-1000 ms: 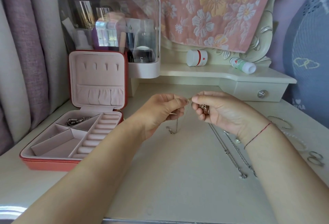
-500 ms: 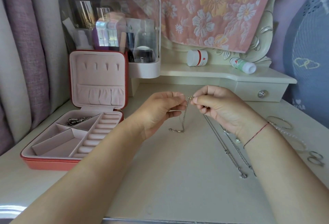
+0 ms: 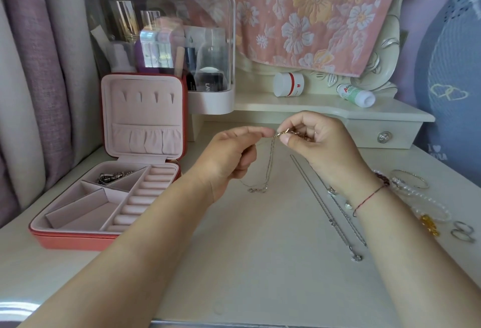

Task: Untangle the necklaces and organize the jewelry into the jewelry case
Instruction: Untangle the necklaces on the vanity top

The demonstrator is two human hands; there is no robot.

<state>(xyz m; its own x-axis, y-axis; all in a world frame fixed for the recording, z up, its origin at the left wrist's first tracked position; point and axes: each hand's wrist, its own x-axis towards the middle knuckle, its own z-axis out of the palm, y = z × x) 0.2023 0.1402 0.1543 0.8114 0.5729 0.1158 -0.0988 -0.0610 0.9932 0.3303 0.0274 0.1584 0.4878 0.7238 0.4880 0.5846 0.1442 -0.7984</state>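
Chain hangs between both hands above desk centre: left hand fingers and right hand fingers pinch its top, low end touching desk. Risk: pulling apart tightens any knot; a slip drops it onto the necklaces lying just right, re-tangling.

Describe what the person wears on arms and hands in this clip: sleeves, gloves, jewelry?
Both forearms are bare, with no sleeves in view and no gloves. The right hand has a thin red string bracelet around its wrist and what looks like a slim ring on one finger, too small to be sure. The left hand and its wrist carry nothing visible.
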